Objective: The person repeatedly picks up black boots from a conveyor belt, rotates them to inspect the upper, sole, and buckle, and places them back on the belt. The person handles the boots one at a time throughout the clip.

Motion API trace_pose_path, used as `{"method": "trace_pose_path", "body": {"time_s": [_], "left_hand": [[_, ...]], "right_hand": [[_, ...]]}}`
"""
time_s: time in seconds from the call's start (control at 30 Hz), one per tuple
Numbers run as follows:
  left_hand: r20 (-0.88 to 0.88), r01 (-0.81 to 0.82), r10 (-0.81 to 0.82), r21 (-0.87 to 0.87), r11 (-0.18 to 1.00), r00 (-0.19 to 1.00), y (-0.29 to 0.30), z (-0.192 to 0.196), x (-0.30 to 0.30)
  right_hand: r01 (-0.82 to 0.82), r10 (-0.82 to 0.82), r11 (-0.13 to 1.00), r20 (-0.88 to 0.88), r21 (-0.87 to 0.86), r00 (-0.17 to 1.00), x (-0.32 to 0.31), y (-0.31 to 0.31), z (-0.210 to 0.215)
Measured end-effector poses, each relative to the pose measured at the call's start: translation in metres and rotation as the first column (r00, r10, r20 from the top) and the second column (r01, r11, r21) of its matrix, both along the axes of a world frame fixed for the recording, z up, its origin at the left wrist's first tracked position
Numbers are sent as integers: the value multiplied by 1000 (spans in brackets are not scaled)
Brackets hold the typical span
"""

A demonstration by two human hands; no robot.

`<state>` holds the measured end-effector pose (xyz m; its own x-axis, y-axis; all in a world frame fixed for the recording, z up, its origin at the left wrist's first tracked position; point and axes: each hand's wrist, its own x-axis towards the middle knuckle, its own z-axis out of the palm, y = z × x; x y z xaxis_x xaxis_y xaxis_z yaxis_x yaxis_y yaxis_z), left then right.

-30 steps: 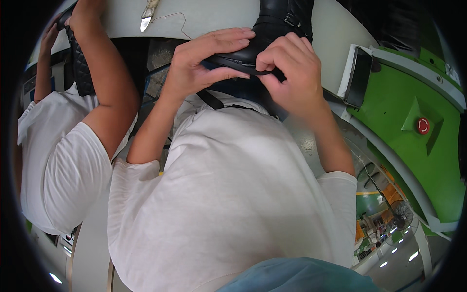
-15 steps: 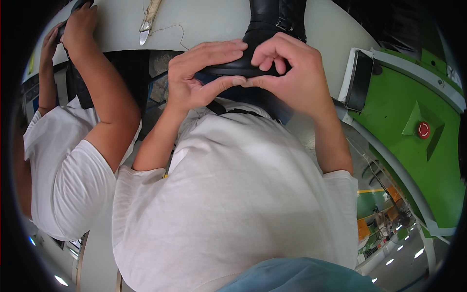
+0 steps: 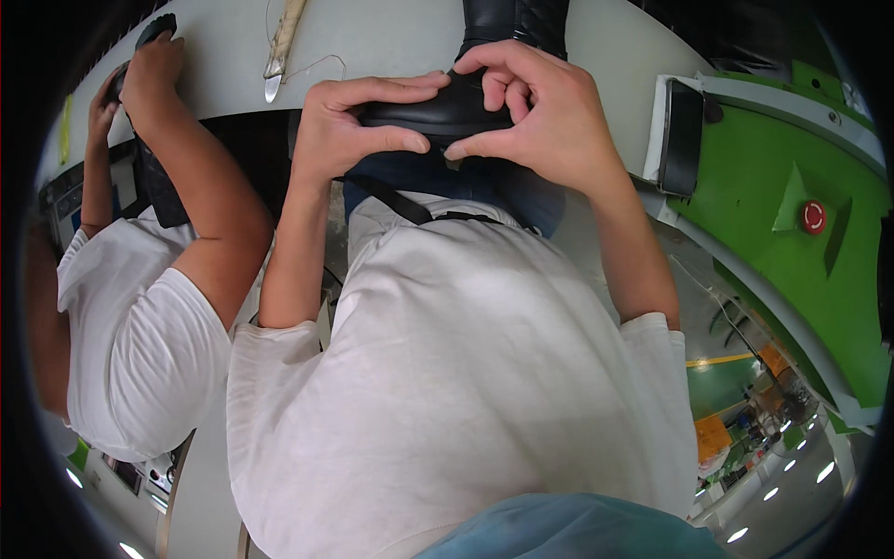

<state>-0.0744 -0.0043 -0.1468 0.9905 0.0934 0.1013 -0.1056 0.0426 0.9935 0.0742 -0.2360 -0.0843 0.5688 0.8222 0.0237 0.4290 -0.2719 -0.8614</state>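
At the white table's [image 3: 391, 37] edge, left hand [image 3: 349, 126] and right hand [image 3: 535, 116] both clamp a black boot [image 3: 438, 112] (toe end between them), fingers curled tight; a co-worker's hand [image 3: 149, 70] works farther left.

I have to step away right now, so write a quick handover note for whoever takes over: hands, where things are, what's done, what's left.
Left hand: gripping the toe end of the black leather boot, thumb along its lower edge.
Right hand: wrapped over the boot near the ankle, fingertips pressing its edge.
The boot lies at the rim of the white worktable, its shaft pointing away.
A pale-handled knife-like tool with a thin cord lies on the table, untouched.
A co-worker's hands handle another dark piece at the left.
Done: boot held in both hands. Left: cannot tell from this view.
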Motion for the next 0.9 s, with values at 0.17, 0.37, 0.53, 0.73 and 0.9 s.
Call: {"method": "trace_pose_path", "body": {"time_s": [0.17, 0.37, 0.53, 0.73, 0.9], "left_hand": [[-17, -75, 78, 138, 988, 997, 0, 2, 5], [217, -294, 200, 638, 712, 956, -37, 46, 6], [239, -291, 169, 717, 634, 956, -65, 40, 26], [283, -306, 139, 720, 622, 949, -62, 37, 33], [328, -341, 144, 690, 639, 934, -59, 25, 38]], "right_hand": [[8, -30, 994, 203, 110, 979, -2, -18, 1], [83, -126, 990, 472, 111, 873, -10, -66, -7], [78, -174, 979, 576, 187, 799, -14, -64, -17], [86, -134, 990, 545, 111, 828, -16, -59, -15], [-3, 8, 999, 121, -42, 993, 22, -53, -8]]}}
